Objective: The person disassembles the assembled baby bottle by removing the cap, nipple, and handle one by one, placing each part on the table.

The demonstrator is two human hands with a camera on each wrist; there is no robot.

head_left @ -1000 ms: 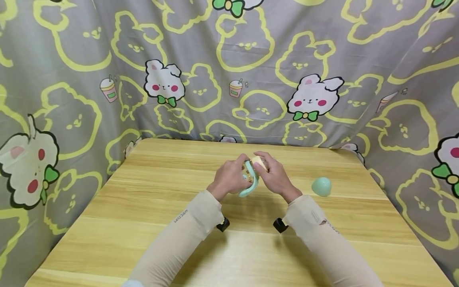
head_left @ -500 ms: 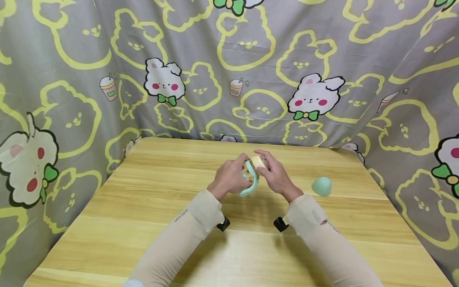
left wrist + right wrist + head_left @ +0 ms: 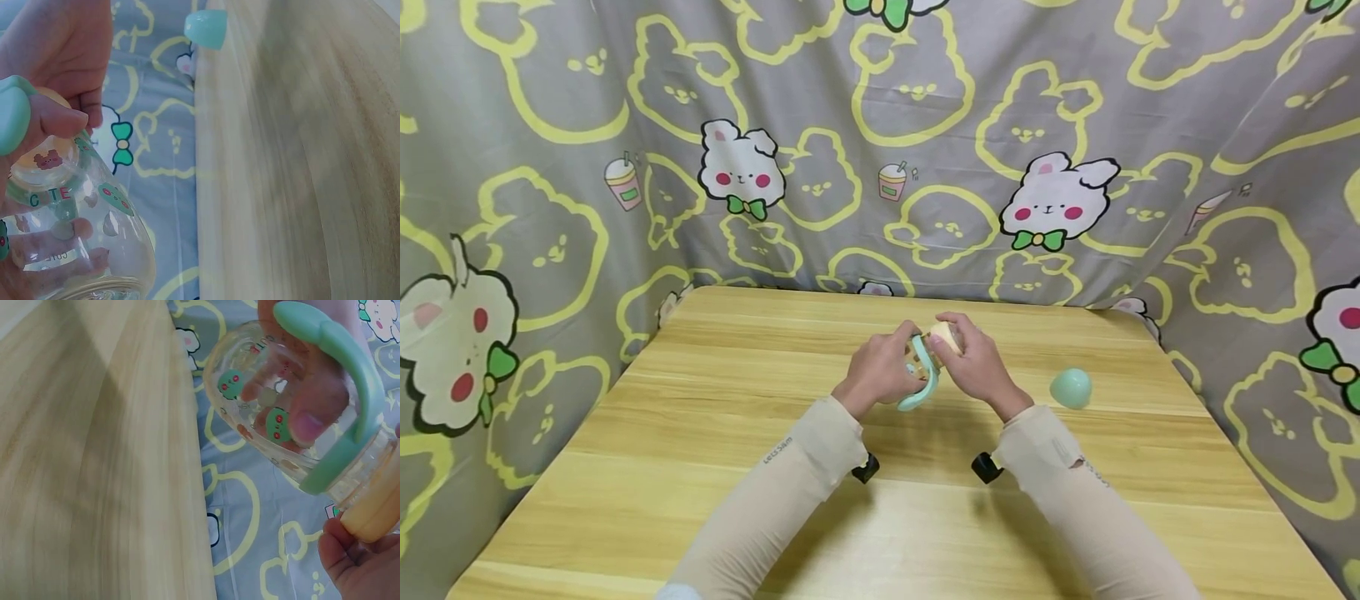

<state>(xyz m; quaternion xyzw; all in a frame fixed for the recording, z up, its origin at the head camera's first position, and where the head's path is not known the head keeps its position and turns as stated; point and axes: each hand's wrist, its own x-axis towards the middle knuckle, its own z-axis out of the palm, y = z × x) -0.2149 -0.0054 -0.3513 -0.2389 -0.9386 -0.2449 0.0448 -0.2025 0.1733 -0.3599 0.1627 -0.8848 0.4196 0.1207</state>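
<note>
Clear bulbous bottle (image 3: 275, 425) with green printed faces (image 3: 116, 199), tilted above the wooden bench (image 3: 625, 467). Both wrist views show its lettering (image 3: 65, 194); in the head view my left fingers (image 3: 907, 328), curled round it, cover much. Curved mint-green handle (image 3: 367, 384) attached; my right fingers (image 3: 945, 351) grip its cream collar (image 3: 372, 514).

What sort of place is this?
Probably an indoor tabletop workspace, screened off by fabric. Cartoon-print cloth hangs behind and on both sides of a wooden table, over which someone holds a clear bottle. The wider room isn't visible.
</note>
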